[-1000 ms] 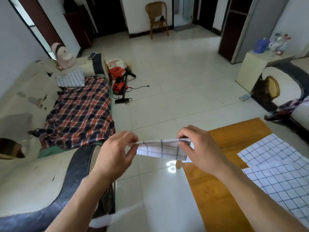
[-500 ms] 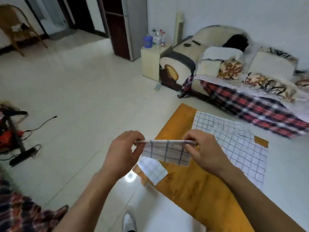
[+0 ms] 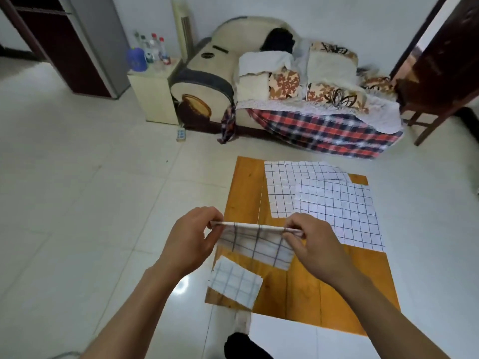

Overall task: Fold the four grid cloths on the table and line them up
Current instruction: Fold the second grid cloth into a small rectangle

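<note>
Grid-print folded cloth (image 3: 255, 244) pinched taut at top corners by left hand (image 3: 190, 242) and right hand (image 3: 315, 246), squaring it over counter (image 3: 298, 294).

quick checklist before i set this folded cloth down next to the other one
1. Both hands hold the cloth: ok. The left hand and right hand pinch the top edge of the folded grid cloth.
2. Fold looks even: cannot tell, its layers hang edge-on.
3. First folded cloth down as a reference: ok, at the near left corner of the wooden table.
4. Bare wood beside it to the right: ok.
5. Unfolded cloths out of the way: ok, the two flat grid cloths overlap at the far side.
6. All four folded: not ok.
</note>
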